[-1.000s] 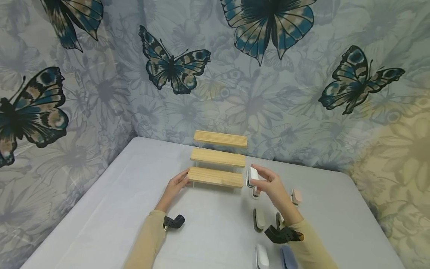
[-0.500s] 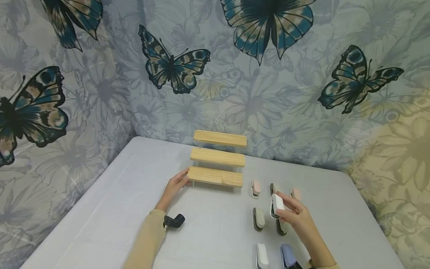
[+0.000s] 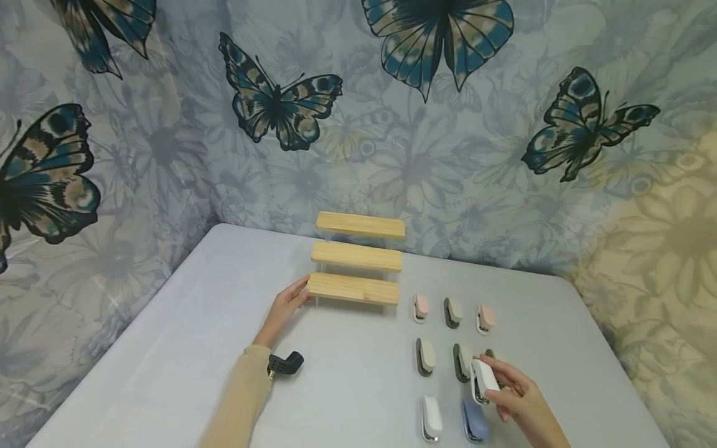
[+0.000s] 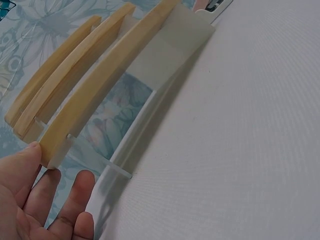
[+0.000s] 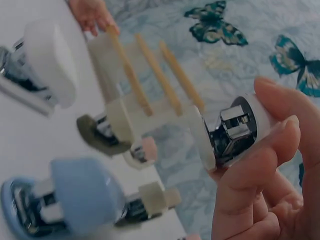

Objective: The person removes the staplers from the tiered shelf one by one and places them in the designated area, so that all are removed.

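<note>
A three-tier stand with wooden boards (image 3: 353, 289) on clear supports is at the table's back. My left hand (image 3: 282, 311) pinches the left end of its lowest board, thumb on top and fingers beneath in the left wrist view. At the right, my right hand (image 3: 523, 395) holds a small white stapler (image 3: 484, 378) between thumb and fingers, raised above the table. Its metal inside shows in the right wrist view. Under and beside it lie a blue stapler (image 3: 476, 420) and a cream stapler with a dark base (image 3: 462, 362); another is partly hidden behind the hand.
More staplers lie in rows right of the stand: a pink one (image 3: 421, 307), a grey-green one (image 3: 453, 312), another pink one (image 3: 485, 318), a cream one (image 3: 426, 356) and a white one (image 3: 431, 418). Behind the white table (image 3: 168, 348) hangs a butterfly-print backdrop (image 3: 414, 168).
My right hand has carried the white stapler from beside the stand rightward and nearer to me, uncovering the staplers behind it. The left hand keeps its grip; the head view has shifted slightly.
</note>
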`<state>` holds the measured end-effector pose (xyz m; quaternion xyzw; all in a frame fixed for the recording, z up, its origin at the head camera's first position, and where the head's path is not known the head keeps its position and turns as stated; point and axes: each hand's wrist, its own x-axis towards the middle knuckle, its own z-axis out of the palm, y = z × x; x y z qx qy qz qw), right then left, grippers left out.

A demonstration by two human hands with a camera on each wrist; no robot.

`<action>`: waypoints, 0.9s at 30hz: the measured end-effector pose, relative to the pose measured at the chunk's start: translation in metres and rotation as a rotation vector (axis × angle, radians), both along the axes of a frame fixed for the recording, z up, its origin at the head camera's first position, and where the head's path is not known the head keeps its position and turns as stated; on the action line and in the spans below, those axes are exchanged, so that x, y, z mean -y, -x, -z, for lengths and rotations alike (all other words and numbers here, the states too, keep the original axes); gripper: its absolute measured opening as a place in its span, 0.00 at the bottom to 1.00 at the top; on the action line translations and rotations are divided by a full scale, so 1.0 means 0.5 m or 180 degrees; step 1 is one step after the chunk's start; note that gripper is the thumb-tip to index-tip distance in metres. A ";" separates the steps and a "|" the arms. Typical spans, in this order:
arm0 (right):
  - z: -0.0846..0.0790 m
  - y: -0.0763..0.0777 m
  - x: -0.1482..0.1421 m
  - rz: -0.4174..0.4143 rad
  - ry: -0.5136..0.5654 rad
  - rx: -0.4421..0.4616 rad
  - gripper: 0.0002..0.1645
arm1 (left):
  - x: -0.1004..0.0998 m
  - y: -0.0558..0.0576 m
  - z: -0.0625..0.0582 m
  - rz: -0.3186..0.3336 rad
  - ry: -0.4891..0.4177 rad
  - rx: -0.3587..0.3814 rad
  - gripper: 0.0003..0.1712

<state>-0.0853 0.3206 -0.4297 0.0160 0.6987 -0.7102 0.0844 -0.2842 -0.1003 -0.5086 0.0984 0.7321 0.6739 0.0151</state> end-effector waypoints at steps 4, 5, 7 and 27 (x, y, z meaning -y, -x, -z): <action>0.018 -0.014 -0.016 -0.0018 -0.0129 0.0139 0.26 | 0.002 0.003 -0.006 0.0001 -0.0010 0.0022 0.29; 0.023 -0.019 -0.022 -0.0075 -0.0096 0.0141 0.27 | 0.002 0.003 -0.007 0.0006 -0.0015 0.0036 0.29; 0.036 -0.032 -0.037 -0.0246 0.0120 0.0112 0.28 | 0.001 0.003 -0.007 0.0000 -0.0010 0.0066 0.29; 0.121 -0.061 -0.092 0.0215 -0.0352 0.0480 0.23 | 0.002 -0.015 -0.046 0.0124 -0.0067 0.0043 0.27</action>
